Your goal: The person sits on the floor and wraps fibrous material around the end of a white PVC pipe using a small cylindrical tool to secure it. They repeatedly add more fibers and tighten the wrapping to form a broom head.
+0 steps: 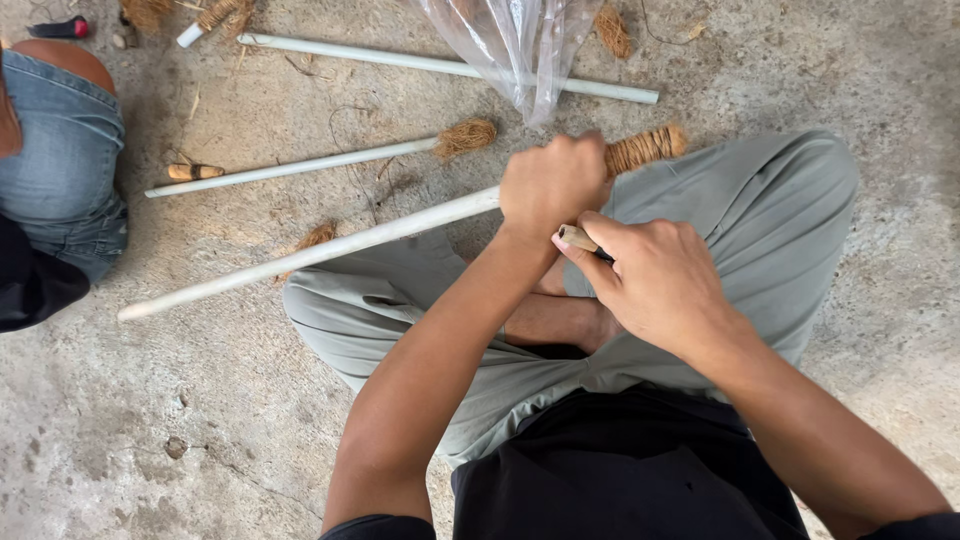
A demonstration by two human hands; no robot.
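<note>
The concrete floor (200, 420) is occupied by the seated person, whose crossed legs in grey-green trousers (780, 220) fill the centre. A long white pole (330, 247) is laid diagonally across the lap, running from near left to far right, where its coir-wrapped end (645, 148) is seen. The pole is clenched in the left hand (552, 185) just beside the wrapping. A small wooden-handled tool (577, 238) is grasped in the right hand (655, 280), close to the left wrist. Two further white poles (290, 167) lie farther away, beneath a clear plastic bag (520, 45).

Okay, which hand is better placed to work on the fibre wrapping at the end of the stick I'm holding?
Probably the right hand. It holds a small wooden-handled tool just beside the fibre-wrapped end, while the left hand is clenched round the white stick, steadying it.
</note>
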